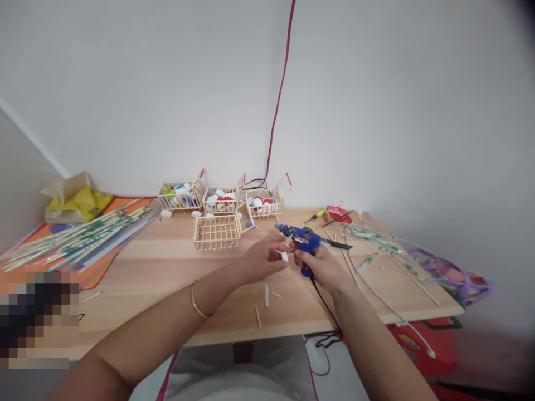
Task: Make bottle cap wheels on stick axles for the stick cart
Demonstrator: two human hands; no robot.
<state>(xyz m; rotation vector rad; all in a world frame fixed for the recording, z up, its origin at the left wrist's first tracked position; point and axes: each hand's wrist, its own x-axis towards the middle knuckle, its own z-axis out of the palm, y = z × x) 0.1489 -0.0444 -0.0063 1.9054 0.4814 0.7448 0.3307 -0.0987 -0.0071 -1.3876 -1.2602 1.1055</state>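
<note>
My right hand (324,267) is wrapped round the handle of a blue glue gun (304,238), whose nozzle points to the left and away from me. Just left of it, my left hand (264,259) pinches a small white bottle cap (285,257) between thumb and fingers. Beyond the hands stands an empty little basket cart (217,233) built of thin wooden sticks, with a handle at its right end. A short white glue stick (266,295) and a cut piece of wooden stick (258,317) lie on the table in front of me.
Three stick carts full of coloured caps, including one (264,201), line the wall. Packaged wooden sticks (96,228) lie at left beside a yellow bag (87,203). A yellow-handled tool (316,215), plastic wrapping (376,239) and a white cable (380,301) are at right. The gun's black cord (326,306) hangs over the edge.
</note>
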